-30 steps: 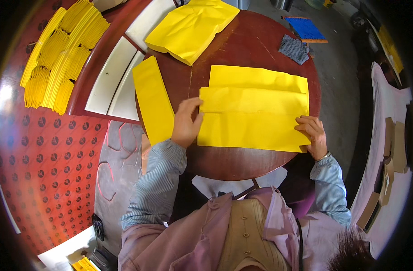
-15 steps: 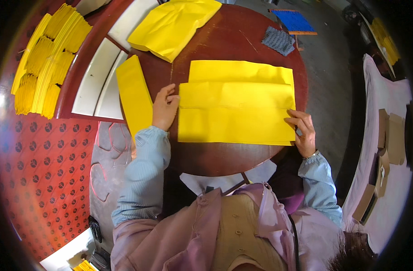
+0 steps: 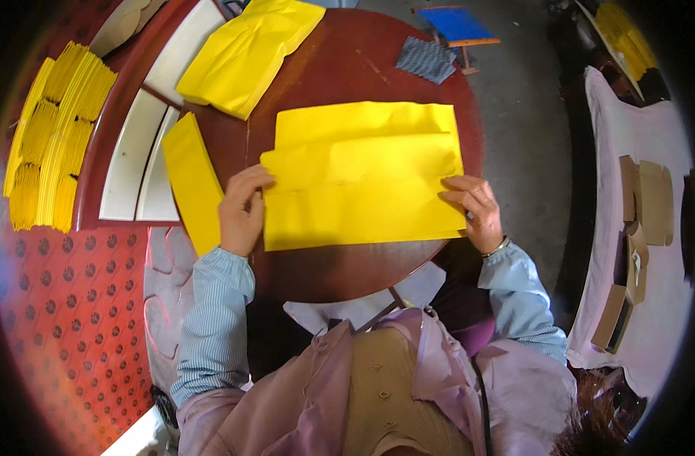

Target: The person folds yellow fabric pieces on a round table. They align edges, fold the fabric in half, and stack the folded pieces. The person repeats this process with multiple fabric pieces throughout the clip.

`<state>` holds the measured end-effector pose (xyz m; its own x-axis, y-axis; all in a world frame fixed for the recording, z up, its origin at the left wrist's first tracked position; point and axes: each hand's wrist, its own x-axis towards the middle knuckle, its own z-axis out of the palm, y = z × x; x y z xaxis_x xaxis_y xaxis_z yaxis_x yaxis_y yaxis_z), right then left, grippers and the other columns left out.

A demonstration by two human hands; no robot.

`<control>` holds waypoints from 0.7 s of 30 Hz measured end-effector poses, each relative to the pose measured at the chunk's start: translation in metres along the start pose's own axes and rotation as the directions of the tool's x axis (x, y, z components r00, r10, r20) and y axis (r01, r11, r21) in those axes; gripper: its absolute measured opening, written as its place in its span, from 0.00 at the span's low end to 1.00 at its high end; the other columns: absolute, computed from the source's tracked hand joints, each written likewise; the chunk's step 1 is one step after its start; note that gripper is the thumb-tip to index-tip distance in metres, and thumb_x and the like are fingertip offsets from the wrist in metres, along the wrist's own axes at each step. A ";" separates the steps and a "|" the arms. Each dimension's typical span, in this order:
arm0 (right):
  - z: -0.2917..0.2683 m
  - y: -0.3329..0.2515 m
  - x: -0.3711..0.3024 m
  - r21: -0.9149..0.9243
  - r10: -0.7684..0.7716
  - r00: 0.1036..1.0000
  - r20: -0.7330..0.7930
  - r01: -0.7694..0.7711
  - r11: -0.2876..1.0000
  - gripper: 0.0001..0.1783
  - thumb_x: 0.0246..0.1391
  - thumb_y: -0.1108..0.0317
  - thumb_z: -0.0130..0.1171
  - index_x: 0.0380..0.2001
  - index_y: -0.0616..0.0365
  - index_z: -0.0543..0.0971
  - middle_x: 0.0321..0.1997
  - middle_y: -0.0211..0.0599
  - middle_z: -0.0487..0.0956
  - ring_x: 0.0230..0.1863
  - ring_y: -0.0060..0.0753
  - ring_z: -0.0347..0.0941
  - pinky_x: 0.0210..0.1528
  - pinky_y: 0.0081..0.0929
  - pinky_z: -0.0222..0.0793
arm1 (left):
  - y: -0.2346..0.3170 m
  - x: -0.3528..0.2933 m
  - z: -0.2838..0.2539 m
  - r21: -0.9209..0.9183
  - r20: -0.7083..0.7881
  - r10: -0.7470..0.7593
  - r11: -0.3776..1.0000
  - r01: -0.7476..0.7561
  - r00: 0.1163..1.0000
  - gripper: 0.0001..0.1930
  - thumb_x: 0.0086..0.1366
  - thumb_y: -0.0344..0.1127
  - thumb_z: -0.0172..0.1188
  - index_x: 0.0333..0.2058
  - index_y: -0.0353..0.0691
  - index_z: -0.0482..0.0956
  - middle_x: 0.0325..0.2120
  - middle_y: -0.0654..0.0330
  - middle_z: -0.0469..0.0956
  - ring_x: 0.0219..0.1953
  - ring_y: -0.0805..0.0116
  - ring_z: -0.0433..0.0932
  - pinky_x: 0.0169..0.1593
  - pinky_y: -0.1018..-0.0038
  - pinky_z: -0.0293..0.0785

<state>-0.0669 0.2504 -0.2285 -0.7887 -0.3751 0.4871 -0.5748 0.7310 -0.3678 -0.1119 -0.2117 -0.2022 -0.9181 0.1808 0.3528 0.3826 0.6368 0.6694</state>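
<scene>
A large yellow paper sheet (image 3: pixel 366 175) lies on the round dark-red wooden table (image 3: pixel 347 72), its near part folded over toward the far edge. My left hand (image 3: pixel 243 209) holds the fold's left edge with fingers curled over the paper. At the right edge of the fold my right hand (image 3: pixel 478 211) pinches the paper. A narrow folded yellow strip (image 3: pixel 192 181) lies just left of my left hand.
A stack of yellow sheets (image 3: pixel 247 52) sits at the table's far left. A grey cloth (image 3: pixel 427 59) lies at the far edge, a blue stool (image 3: pixel 458 24) beyond it. Bundles of yellow paper (image 3: pixel 51 133) lie on the red mat at left. A covered table (image 3: pixel 640 205) stands at right.
The near part of the sheet has been lifted and folded further toward the far edge. Both hands moved with it, staying on its left and right edges.
</scene>
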 end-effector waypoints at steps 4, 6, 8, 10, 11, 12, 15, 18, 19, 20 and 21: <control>-0.002 -0.003 0.004 -0.103 -0.014 0.998 0.067 0.021 0.994 0.21 0.53 0.66 0.76 0.51 0.50 0.87 0.63 0.35 0.83 0.63 0.46 0.78 0.64 0.46 0.71 | 0.012 -0.007 0.016 -0.028 0.261 0.235 0.971 -0.236 0.936 0.16 0.64 0.15 0.55 0.46 0.37 0.85 0.50 0.49 0.85 0.60 0.48 0.80 0.67 0.61 0.75; -0.004 -0.002 0.007 -0.069 -0.033 0.995 0.099 0.040 0.997 0.23 0.54 0.63 0.75 0.54 0.48 0.87 0.63 0.34 0.84 0.67 0.46 0.76 0.69 0.52 0.68 | 0.009 0.000 0.019 -0.036 0.348 0.137 0.991 -0.133 0.927 0.14 0.68 0.22 0.55 0.49 0.39 0.84 0.53 0.50 0.84 0.60 0.49 0.80 0.67 0.61 0.75; -0.005 0.000 0.009 -0.053 -0.047 0.987 0.155 0.056 0.997 0.21 0.56 0.65 0.74 0.54 0.48 0.87 0.62 0.34 0.85 0.68 0.45 0.76 0.72 0.55 0.64 | 0.005 0.008 0.016 -0.040 0.410 0.067 0.998 -0.056 0.909 0.12 0.72 0.26 0.55 0.49 0.39 0.84 0.54 0.51 0.84 0.60 0.50 0.80 0.66 0.62 0.75; -0.006 0.006 0.010 -0.026 -0.017 0.978 0.210 0.023 0.999 0.18 0.58 0.68 0.71 0.53 0.48 0.88 0.61 0.34 0.86 0.68 0.44 0.76 0.74 0.57 0.60 | 0.001 0.013 0.009 -0.028 0.456 0.002 1.000 0.012 0.890 0.10 0.74 0.28 0.57 0.48 0.38 0.84 0.53 0.50 0.84 0.59 0.51 0.81 0.64 0.64 0.76; -0.007 0.010 0.011 -0.014 -0.013 0.973 0.231 0.016 1.000 0.17 0.60 0.70 0.69 0.52 0.48 0.88 0.60 0.34 0.86 0.68 0.44 0.76 0.75 0.58 0.58 | -0.001 0.013 0.006 -0.035 0.464 -0.035 0.998 0.057 0.885 0.10 0.75 0.30 0.56 0.48 0.38 0.84 0.53 0.51 0.84 0.59 0.51 0.81 0.64 0.65 0.76; -0.007 0.013 0.011 0.031 0.016 0.967 0.253 -0.024 0.999 0.16 0.60 0.70 0.67 0.51 0.48 0.88 0.60 0.33 0.86 0.68 0.44 0.76 0.76 0.59 0.57 | -0.004 0.013 0.003 -0.024 0.479 -0.090 0.993 0.115 0.873 0.10 0.76 0.31 0.55 0.49 0.37 0.84 0.53 0.51 0.84 0.59 0.52 0.81 0.64 0.65 0.77; -0.009 0.025 0.012 0.111 0.083 0.945 0.315 -0.123 0.986 0.14 0.62 0.68 0.63 0.50 0.51 0.89 0.61 0.36 0.85 0.64 0.45 0.77 0.75 0.57 0.57 | -0.016 0.012 -0.004 -0.013 0.524 -0.121 0.989 0.149 0.843 0.16 0.81 0.38 0.49 0.55 0.39 0.82 0.55 0.52 0.83 0.62 0.55 0.80 0.67 0.67 0.74; -0.008 0.031 0.013 0.212 0.236 0.941 0.243 -0.289 0.934 0.15 0.64 0.65 0.62 0.51 0.55 0.88 0.59 0.39 0.84 0.59 0.47 0.77 0.71 0.50 0.61 | -0.033 0.011 -0.001 -0.146 0.529 -0.097 0.968 0.203 0.843 0.19 0.82 0.45 0.46 0.64 0.48 0.76 0.64 0.52 0.77 0.63 0.53 0.79 0.69 0.68 0.72; -0.006 0.033 0.015 0.247 0.283 0.927 0.244 -0.342 0.907 0.16 0.66 0.64 0.61 0.51 0.60 0.86 0.53 0.40 0.83 0.52 0.44 0.77 0.63 0.42 0.67 | -0.039 0.010 0.001 -0.188 0.523 -0.117 0.950 0.248 0.844 0.20 0.82 0.45 0.46 0.66 0.49 0.73 0.66 0.51 0.75 0.64 0.53 0.78 0.69 0.68 0.71; -0.004 0.033 0.016 0.266 0.351 0.898 0.267 -0.418 0.868 0.16 0.67 0.64 0.61 0.50 0.61 0.86 0.50 0.40 0.82 0.50 0.42 0.77 0.61 0.40 0.68 | -0.044 0.010 0.003 -0.292 0.499 -0.226 0.865 0.407 0.837 0.21 0.82 0.45 0.46 0.68 0.51 0.70 0.68 0.51 0.73 0.64 0.53 0.78 0.70 0.68 0.71; -0.003 0.033 0.018 0.300 0.409 0.866 0.286 -0.487 0.821 0.16 0.68 0.63 0.61 0.50 0.63 0.86 0.48 0.39 0.82 0.49 0.41 0.77 0.59 0.37 0.69 | -0.048 0.010 0.005 -0.372 0.483 -0.356 0.744 0.556 0.800 0.22 0.82 0.44 0.46 0.70 0.49 0.67 0.68 0.51 0.72 0.65 0.55 0.77 0.70 0.68 0.70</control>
<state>-0.0997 0.2698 -0.2296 -0.9810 -0.1889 0.0448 -0.1532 0.6114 -0.7763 -0.1396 -0.2367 -0.2342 -0.9205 0.2804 -0.2721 -0.1870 0.2952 0.9369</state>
